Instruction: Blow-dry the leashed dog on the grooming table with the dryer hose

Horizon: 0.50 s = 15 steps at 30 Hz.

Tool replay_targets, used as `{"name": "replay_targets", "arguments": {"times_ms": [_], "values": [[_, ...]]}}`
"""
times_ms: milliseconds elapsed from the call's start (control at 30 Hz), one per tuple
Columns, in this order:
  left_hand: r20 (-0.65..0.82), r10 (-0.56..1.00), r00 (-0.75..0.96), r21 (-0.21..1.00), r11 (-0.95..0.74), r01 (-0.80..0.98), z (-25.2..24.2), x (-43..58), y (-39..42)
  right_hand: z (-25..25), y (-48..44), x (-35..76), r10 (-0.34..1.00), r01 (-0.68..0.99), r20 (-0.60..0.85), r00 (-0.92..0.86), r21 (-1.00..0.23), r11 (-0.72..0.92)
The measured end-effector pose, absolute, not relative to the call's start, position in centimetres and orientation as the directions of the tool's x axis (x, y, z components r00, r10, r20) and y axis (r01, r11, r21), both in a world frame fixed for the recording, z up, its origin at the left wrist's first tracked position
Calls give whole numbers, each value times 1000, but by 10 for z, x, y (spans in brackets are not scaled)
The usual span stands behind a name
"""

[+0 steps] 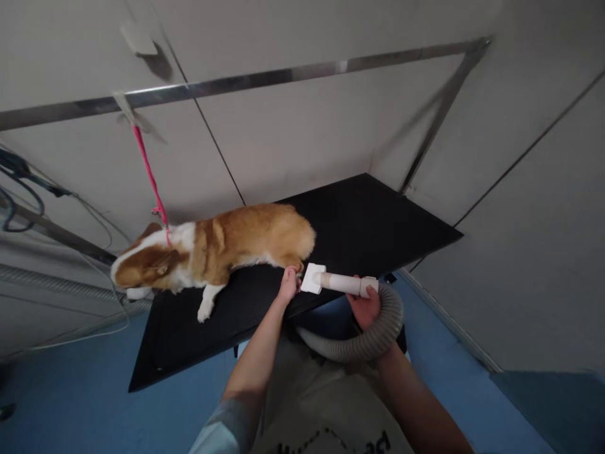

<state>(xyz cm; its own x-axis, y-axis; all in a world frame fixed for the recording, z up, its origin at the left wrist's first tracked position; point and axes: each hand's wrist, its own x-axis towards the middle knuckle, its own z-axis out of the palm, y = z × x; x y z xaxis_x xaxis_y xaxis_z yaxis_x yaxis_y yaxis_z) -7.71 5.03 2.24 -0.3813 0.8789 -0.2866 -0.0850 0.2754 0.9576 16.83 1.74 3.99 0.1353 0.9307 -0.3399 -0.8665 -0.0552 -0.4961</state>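
Note:
A tan and white dog [250, 236] lies on a black grooming table [359, 221], its head toward the left end. My left hand [288, 285] is closed around the dog's hind leg near the table's front edge. In my right hand [367, 308] is the white tube of a hose nozzle [343, 282]; its wide flat head points left, close to the leg and my left hand. A grey ribbed hose [368, 343] curves from the nozzle's back end round in front of my body. The dog's hind paw is mostly hidden by my left fingers.
A pink leash [150, 170] runs from a metal bar [265, 80] down to the dog's neck. The bar's support post [439, 120] meets the table at the right rear. Cables [28, 176] and another ribbed hose [61, 285] are at the left, above the blue floor [70, 391].

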Motion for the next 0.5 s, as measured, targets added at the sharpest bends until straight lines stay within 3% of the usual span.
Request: {"name": "replay_targets", "arguments": {"times_ms": [333,500], "values": [[-381,781,-494,908,215,-361,18,-64,56,39,12,167,899,-868,-412,148,-490,-81],[-406,816,-411,898,273,-344,17,-71,59,44,12,157,923,-865,-357,144,-498,-58]]}}
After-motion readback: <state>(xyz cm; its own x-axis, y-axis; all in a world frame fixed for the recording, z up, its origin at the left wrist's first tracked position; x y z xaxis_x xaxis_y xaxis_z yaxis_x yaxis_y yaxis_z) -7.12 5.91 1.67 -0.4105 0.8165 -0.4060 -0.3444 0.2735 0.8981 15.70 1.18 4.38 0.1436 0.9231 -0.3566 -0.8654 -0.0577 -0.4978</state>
